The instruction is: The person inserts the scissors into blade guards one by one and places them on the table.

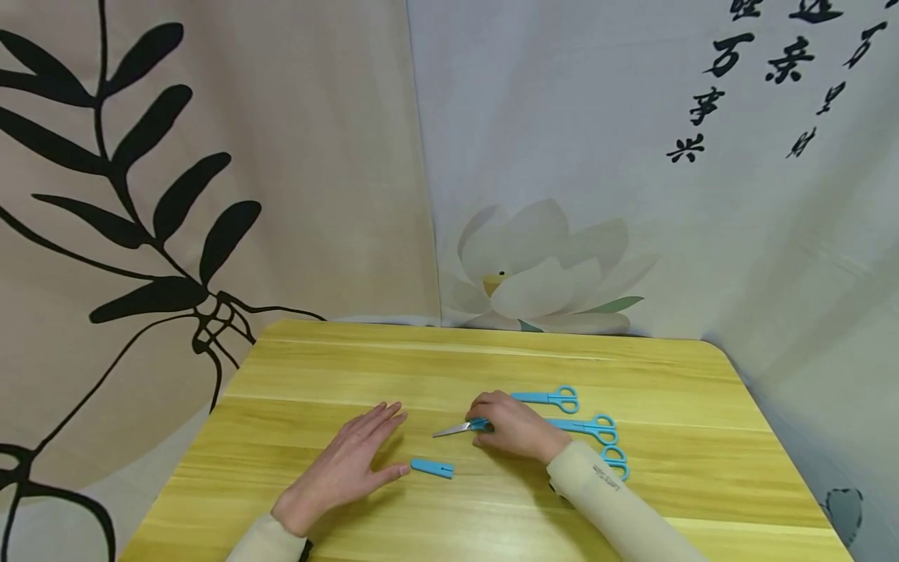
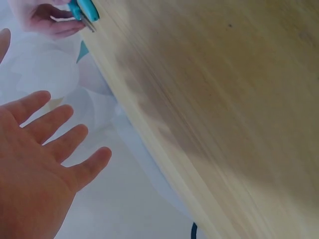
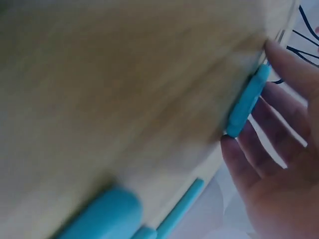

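My right hand [image 1: 516, 425] holds a pair of scissors [image 1: 456, 428] by its blue handles, low over the table. The bare metal blades point left. In the right wrist view, fingertips lie along the edge of the blue handle [image 3: 249, 102]. My left hand [image 1: 344, 460] hovers with fingers extended and nothing in it; the left wrist view shows its spread fingers [image 2: 65, 132]. Close to that thumb, a blue blade cover [image 1: 431, 468] lies on the wood, apart from the scissors.
Behind and beside my right hand lie more blue scissors: one pair [image 1: 566, 399] farthest back, another [image 1: 605, 429] in the middle, and a third [image 1: 616, 459] partly hidden by my sleeve. The wooden table [image 1: 337, 359] ends at a printed curtain [image 1: 337, 195].
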A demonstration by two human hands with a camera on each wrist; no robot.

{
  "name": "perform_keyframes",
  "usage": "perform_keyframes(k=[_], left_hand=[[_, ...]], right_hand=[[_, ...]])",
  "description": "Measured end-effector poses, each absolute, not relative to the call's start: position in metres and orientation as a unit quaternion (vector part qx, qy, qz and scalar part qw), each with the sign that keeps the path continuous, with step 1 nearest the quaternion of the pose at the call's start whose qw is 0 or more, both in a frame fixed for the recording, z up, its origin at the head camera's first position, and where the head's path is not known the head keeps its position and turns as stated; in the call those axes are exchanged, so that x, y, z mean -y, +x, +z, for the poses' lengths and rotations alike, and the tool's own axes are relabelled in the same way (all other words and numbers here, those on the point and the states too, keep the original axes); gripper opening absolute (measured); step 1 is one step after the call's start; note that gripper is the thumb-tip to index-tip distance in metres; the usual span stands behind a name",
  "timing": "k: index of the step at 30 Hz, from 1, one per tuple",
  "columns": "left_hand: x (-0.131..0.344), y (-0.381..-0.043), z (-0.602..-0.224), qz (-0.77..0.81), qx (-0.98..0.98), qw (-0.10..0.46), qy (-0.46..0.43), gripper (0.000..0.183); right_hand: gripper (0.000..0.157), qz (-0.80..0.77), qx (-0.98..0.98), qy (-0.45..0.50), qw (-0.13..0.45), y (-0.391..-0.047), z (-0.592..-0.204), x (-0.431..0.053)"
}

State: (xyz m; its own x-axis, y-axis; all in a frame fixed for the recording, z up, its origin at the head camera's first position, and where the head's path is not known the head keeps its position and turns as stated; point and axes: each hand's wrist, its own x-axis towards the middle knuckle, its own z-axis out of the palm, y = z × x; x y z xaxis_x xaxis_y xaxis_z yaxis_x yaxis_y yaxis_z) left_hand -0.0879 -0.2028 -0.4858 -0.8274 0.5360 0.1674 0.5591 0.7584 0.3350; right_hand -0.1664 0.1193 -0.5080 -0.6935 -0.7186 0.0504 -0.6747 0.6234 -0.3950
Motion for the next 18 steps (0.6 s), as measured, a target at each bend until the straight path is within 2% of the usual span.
perform_keyframes(k=[6, 13, 18], left_hand=[[0.2019, -0.0881, -0.4857, -0.188, 0.937, 0.033, -0.293, 0.078], [0.2006, -0.0882, -0.4867, -0.189, 0.938, 0.026, -0.290, 0.078], [0.1999, -0.0888, -0.4854, -0.192, 0.936, 0.025, -0.293, 0.077]], right_hand=[[0.012, -0.212, -0.900, -0.377, 0.044, -0.1680, -0.5095, -0.1133], [0.011, -0.222, -0.899, -0.375, 0.038, -0.1652, -0.5045, -0.1108], [0.012, -0.229, -0.904, -0.362, 0.012, -0.1608, -0.5002, -0.1173]])
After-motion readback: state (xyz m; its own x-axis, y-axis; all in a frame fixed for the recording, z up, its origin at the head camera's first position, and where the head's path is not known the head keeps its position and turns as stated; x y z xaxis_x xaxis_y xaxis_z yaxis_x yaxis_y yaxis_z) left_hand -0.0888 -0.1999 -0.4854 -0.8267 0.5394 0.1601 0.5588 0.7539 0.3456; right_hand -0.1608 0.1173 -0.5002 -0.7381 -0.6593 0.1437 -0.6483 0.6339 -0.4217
